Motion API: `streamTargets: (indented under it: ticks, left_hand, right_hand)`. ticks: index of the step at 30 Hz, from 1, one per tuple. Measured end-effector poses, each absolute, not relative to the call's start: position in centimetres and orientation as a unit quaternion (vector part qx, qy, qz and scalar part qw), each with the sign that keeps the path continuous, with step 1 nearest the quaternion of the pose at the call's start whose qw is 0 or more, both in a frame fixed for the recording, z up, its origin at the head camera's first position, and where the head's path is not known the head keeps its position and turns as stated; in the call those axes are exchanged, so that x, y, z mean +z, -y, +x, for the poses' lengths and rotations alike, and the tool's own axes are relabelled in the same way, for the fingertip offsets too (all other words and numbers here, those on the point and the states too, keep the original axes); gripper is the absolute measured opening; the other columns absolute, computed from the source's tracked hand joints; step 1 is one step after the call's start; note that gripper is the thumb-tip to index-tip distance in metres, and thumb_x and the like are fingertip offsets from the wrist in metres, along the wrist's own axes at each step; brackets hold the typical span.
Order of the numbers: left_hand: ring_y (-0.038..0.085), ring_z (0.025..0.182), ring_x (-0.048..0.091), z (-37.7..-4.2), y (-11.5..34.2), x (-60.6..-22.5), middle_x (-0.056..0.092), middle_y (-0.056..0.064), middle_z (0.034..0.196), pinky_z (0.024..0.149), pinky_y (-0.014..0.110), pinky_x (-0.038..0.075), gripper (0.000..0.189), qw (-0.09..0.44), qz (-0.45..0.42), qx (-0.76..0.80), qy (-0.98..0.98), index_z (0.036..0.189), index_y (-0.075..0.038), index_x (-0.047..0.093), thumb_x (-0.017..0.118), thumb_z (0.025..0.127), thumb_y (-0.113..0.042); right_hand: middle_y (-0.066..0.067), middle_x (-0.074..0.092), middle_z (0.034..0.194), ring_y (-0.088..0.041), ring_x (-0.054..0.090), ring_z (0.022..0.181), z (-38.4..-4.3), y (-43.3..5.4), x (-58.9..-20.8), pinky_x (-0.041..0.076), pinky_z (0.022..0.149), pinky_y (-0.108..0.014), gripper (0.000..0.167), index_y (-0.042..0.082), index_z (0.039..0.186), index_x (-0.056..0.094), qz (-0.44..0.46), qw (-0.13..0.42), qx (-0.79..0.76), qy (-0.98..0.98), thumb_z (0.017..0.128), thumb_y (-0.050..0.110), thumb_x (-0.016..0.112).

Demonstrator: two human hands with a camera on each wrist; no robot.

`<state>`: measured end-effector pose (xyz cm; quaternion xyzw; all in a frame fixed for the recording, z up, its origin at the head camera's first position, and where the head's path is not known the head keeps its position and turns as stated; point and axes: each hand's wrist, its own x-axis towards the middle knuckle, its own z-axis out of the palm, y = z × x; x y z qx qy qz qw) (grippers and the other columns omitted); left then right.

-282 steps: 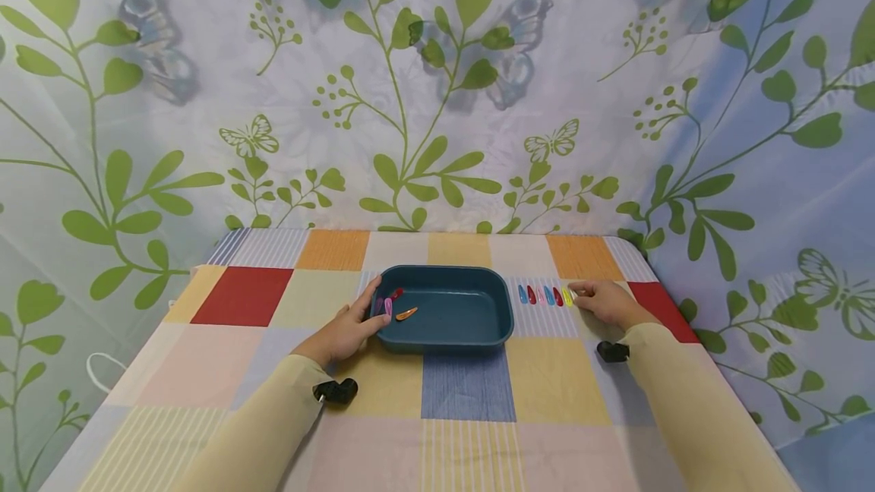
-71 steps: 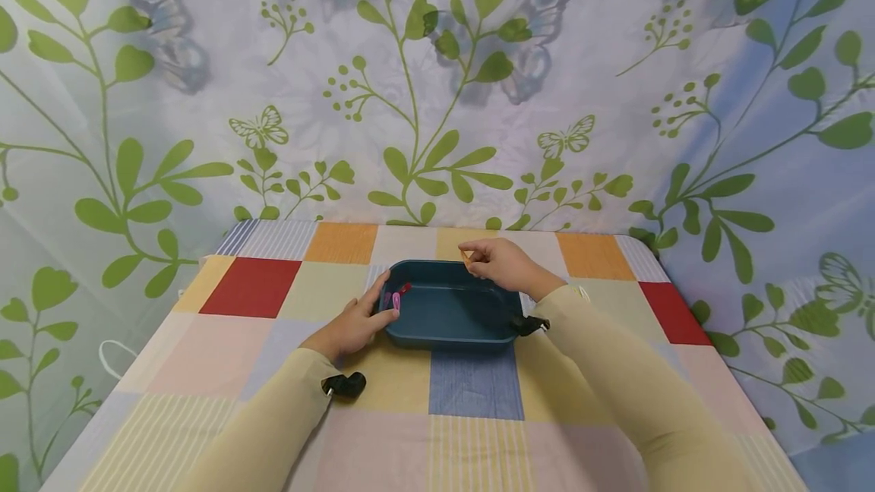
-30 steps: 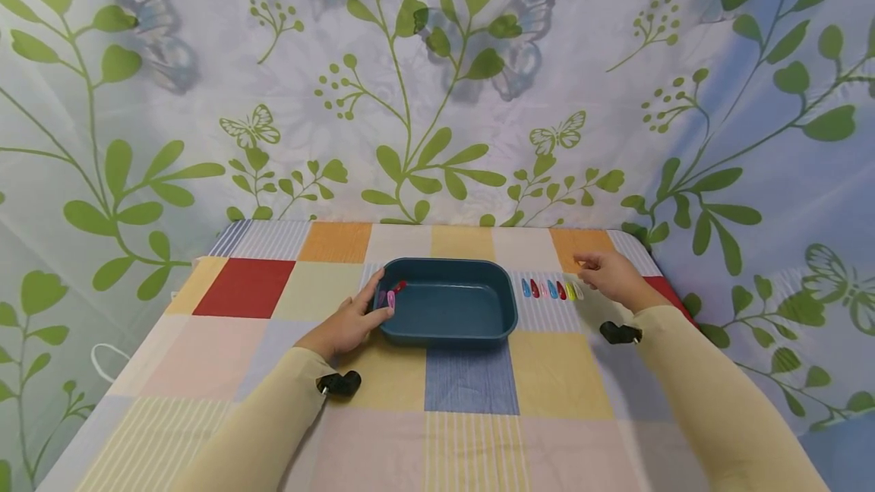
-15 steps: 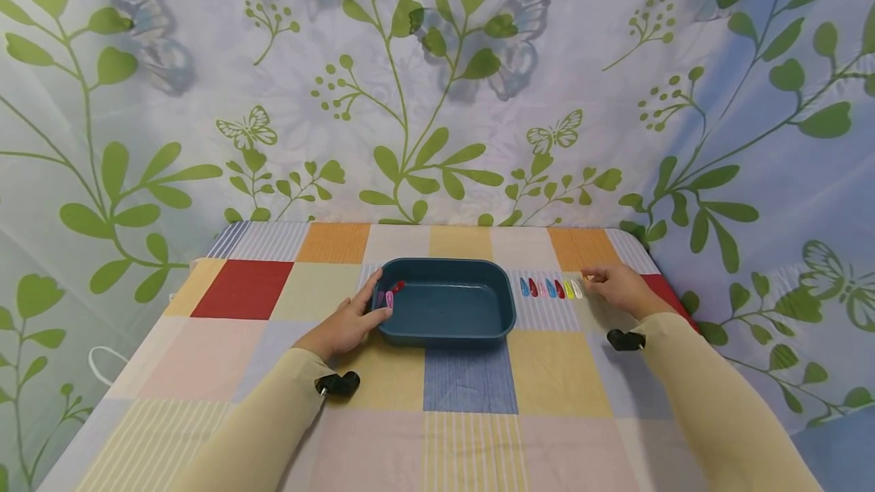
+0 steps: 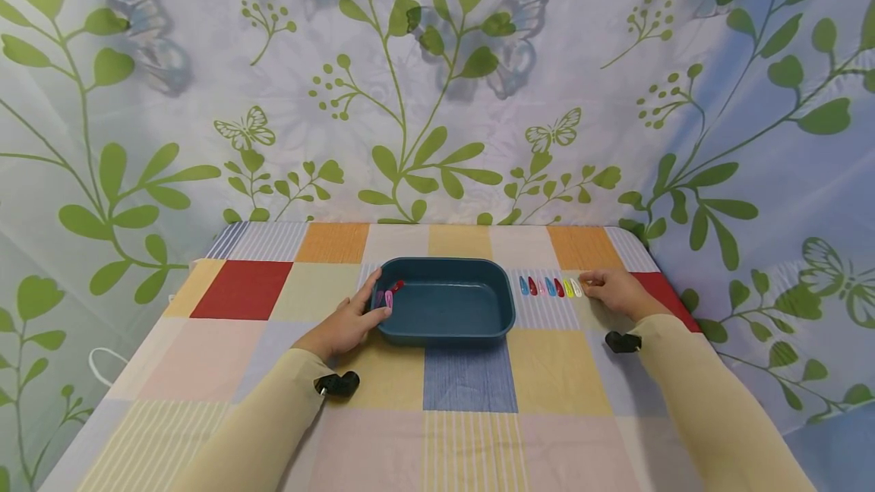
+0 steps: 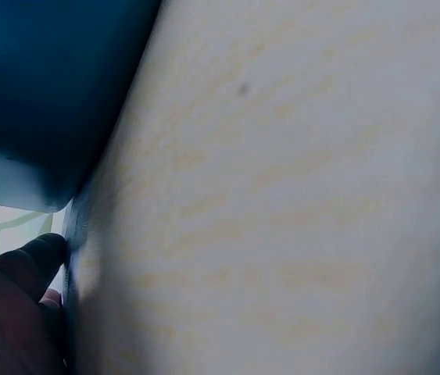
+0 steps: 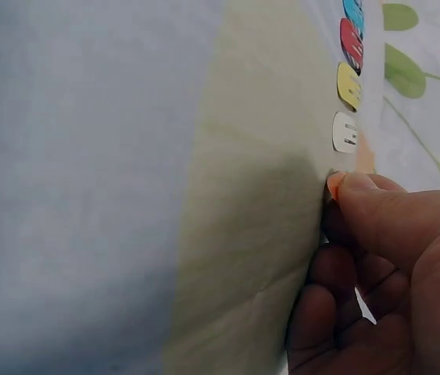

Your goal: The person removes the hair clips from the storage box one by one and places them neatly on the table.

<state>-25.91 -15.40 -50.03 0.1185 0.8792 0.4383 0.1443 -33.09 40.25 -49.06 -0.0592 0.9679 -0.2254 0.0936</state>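
My left hand (image 5: 347,325) rests against the left end of a dark teal plastic tray (image 5: 472,340), fingers along the outer wall and thumb at the rim. In the left wrist view, part of that hand (image 6: 24,289) shows low beside the tray (image 6: 40,94). Inside the tray's left end lie a red snap hair clip (image 5: 399,286) and a pink one (image 5: 389,299), with a purple one close by. My right hand (image 5: 618,293) pinches an orange hair clip (image 7: 335,184) between thumb and forefinger, close over the cloth beside a white clip (image 7: 345,133).
Right of the tray, several clips stand in a row: blue (image 5: 524,285), red (image 5: 532,285), pink, blue, red, yellow (image 5: 568,287) and white. A patchwork cloth (image 5: 472,446) covers the table. A leaf-print curtain (image 5: 294,82) hangs behind.
My right hand has carried the orange clip from over the tray to the row's right end and lowered it beside the white clip. The left hand has stayed at the tray.
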Motion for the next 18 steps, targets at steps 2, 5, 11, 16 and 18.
streamTargets:
  ticks: [2,5,11,16,18]
  left_hand:
    - [0.055,0.16,-0.009,-25.85,15.41,-49.99,0.009,0.004,0.179,0.125,0.075,-0.003,0.082,0.145,0.116,0.437,-0.88,0.169,-0.045,0.001,0.053,0.106,-0.052]
    - [0.055,0.16,-0.008,-25.81,15.4,-49.91,0.009,0.003,0.179,0.125,0.076,-0.002,0.082,0.146,0.114,0.437,-0.88,0.169,-0.045,0.001,0.053,0.106,-0.052]
    - [0.055,0.16,-0.009,-25.78,15.31,-49.86,0.008,0.003,0.179,0.124,0.077,-0.002,0.082,0.149,0.111,0.441,-0.878,0.169,-0.045,0.001,0.054,0.106,-0.05]
    - [0.056,0.159,-0.01,-25.76,15.33,-49.95,0.007,0.004,0.179,0.123,0.079,-0.001,0.082,0.154,0.104,0.443,-0.877,0.168,-0.046,0.0,0.054,0.106,-0.05]
    - [0.055,0.159,-0.01,-25.78,15.34,-49.99,0.007,0.004,0.179,0.123,0.078,-0.002,0.082,0.154,0.103,0.443,-0.878,0.168,-0.046,0.001,0.054,0.106,-0.051]
  right_hand:
    - [-0.032,0.067,0.13,-0.043,0.062,0.117,-33.04,-40.13,-49.17,0.053,0.101,-0.058,0.04,-0.002,0.139,0.064,-0.06,0.092,-0.22,-0.969,0.102,0.012,0.065]
    - [-0.033,0.065,0.133,-0.044,0.062,0.12,-32.9,-40.01,-49.18,0.051,0.104,-0.06,0.041,-0.003,0.141,0.063,-0.057,0.093,-0.219,-0.97,0.102,0.012,0.064]
    - [-0.032,0.065,0.133,-0.042,0.061,0.117,-32.46,-39.64,-48.94,0.05,0.106,-0.061,0.043,-0.003,0.144,0.061,-0.046,0.095,-0.211,-0.972,0.103,0.012,0.064]
    - [-0.032,0.065,0.135,-0.042,0.06,0.119,-32.37,-39.68,-49.0,0.049,0.107,-0.06,0.045,0.0,0.146,0.06,-0.037,0.098,-0.211,-0.972,0.103,0.014,0.064]
    - [-0.032,0.064,0.135,-0.041,0.06,0.117,-32.37,-39.76,-49.04,0.05,0.105,-0.059,0.046,0.0,0.146,0.059,-0.035,0.1,-0.213,-0.971,0.103,0.015,0.065]
